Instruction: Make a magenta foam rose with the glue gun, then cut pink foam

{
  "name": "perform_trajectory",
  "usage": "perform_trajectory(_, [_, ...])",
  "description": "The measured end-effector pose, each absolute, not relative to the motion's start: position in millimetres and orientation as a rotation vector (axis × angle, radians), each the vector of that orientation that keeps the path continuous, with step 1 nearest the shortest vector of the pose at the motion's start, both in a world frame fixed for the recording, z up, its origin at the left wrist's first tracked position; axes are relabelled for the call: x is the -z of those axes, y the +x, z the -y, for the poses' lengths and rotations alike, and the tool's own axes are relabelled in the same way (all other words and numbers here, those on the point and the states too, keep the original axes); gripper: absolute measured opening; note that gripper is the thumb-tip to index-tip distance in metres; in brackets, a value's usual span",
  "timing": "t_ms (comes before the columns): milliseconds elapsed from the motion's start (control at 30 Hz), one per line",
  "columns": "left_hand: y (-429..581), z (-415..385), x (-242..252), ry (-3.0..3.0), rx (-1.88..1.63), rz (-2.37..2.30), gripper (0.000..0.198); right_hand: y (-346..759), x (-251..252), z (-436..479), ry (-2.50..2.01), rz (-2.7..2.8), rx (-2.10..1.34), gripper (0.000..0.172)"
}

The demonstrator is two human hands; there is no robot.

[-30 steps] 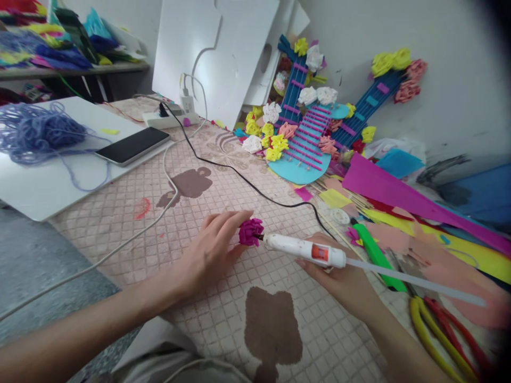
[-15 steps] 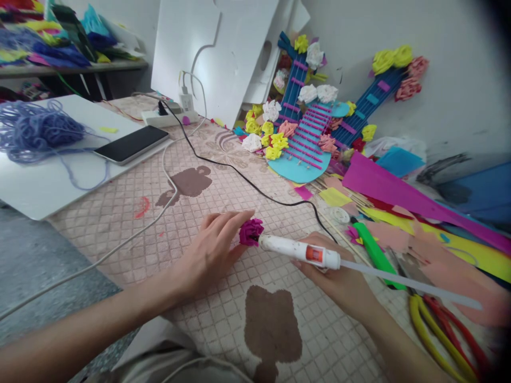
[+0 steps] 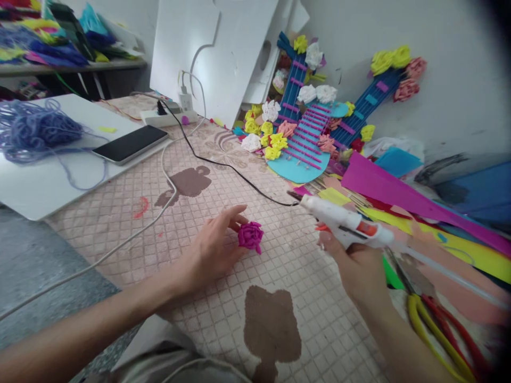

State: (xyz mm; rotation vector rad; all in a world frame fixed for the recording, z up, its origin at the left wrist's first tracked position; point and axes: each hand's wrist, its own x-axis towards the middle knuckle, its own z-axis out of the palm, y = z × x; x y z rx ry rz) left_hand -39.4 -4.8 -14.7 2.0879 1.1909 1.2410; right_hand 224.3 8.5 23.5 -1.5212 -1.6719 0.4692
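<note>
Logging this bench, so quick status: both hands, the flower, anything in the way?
Left hand holding magenta flower. Right hand gripping white glue gun, apart from flower. Black cable beyond flower, not touching it.

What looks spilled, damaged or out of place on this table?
A red smear on the patterned tablecloth, left of the left hand, looks like a stain: it breaks the lattice print. The pale cable trails over the cloth's left edge, which looks untidy. Nothing seems broken.

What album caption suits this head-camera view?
Left hand holds a magenta flower while the right hand grips a white glue gun over patterned cloth.
</note>
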Motion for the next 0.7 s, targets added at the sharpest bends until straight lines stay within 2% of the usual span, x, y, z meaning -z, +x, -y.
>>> perform_trajectory(200, [-42,4,16,1.926,-1.237,-1.143,0.066,230,-14,-25,-1.550,1.625,-0.542,0.031])
perform_trajectory(433, [-46,2,14,1.950,-1.234,-1.150,0.067,228,-17,-12,-1.425,1.886,-0.647,0.017])
perform_trajectory(700, [-46,4,20,2.170,-1.313,-1.207,0.068,218,-28,-2,-1.299,2.155,-0.699,0.011])
